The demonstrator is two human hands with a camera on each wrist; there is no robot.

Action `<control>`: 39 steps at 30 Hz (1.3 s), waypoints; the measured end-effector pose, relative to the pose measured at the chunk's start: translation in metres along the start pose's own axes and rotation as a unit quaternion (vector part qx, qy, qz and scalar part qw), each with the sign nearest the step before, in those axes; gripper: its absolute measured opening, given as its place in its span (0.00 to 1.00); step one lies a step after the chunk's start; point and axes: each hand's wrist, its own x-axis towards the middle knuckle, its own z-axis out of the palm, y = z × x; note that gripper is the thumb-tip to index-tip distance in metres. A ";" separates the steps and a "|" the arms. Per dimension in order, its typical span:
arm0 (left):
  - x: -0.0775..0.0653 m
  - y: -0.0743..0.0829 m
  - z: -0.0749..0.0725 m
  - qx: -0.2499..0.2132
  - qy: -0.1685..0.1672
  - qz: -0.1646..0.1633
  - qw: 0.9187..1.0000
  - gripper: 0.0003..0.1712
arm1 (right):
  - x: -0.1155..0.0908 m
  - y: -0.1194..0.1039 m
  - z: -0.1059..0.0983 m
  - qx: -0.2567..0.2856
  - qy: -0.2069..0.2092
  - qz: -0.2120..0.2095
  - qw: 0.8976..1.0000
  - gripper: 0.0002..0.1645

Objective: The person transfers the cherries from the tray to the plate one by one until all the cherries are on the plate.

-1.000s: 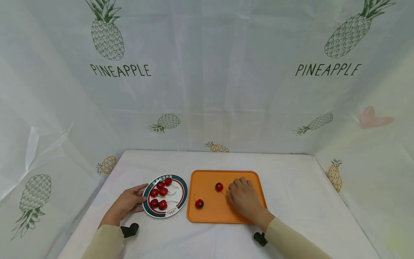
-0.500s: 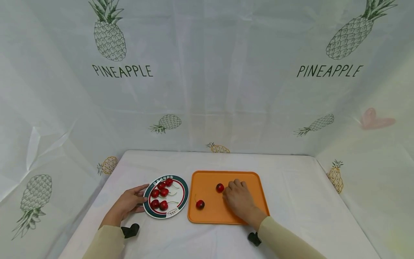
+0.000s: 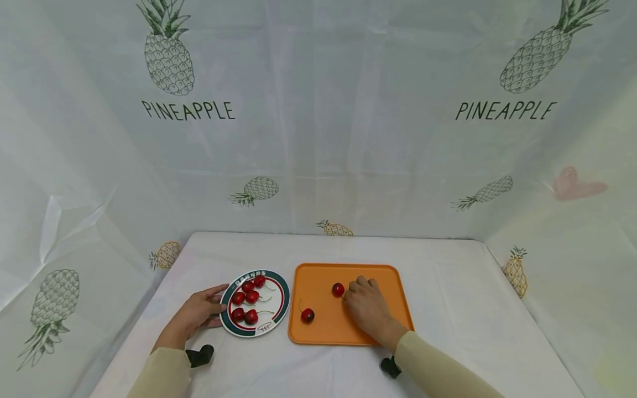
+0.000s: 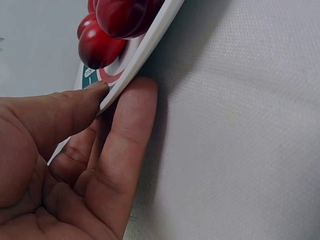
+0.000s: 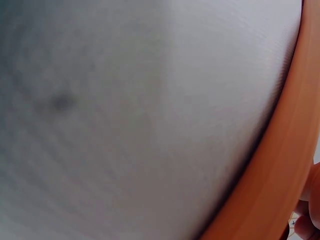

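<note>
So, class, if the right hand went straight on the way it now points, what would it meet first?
Probably the cherry closest to the right hand, lying on the orange tray; the head view leaves depth, and whether they already touch, unclear.

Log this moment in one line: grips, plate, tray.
left grip: pinches plate rim | right grip: over tray, beside a cherry, hold unclear | plate: six cherries | tray: two cherries visible
</note>
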 end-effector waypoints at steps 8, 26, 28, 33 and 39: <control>0.002 0.000 0.000 0.000 -0.001 0.000 1.000 0.38 | 0.000 0.001 0.001 0.006 -0.007 -0.007 1.000 0.02; 0.003 -0.007 0.002 -0.006 0.002 0.011 1.000 0.37 | 0.001 -0.002 0.008 0.027 0.033 0.025 0.999 0.10; 0.003 -0.007 0.002 -0.006 0.002 0.012 1.000 0.37 | -0.002 -0.001 0.007 0.028 0.038 0.031 0.998 0.09; 0.003 -0.006 0.002 -0.004 0.002 0.012 1.000 0.37 | -0.008 0.002 0.003 0.043 0.043 0.038 0.997 0.08; 0.004 -0.006 0.001 -0.008 0.003 0.009 1.000 0.37 | -0.007 0.004 0.004 0.027 0.031 0.032 0.999 0.12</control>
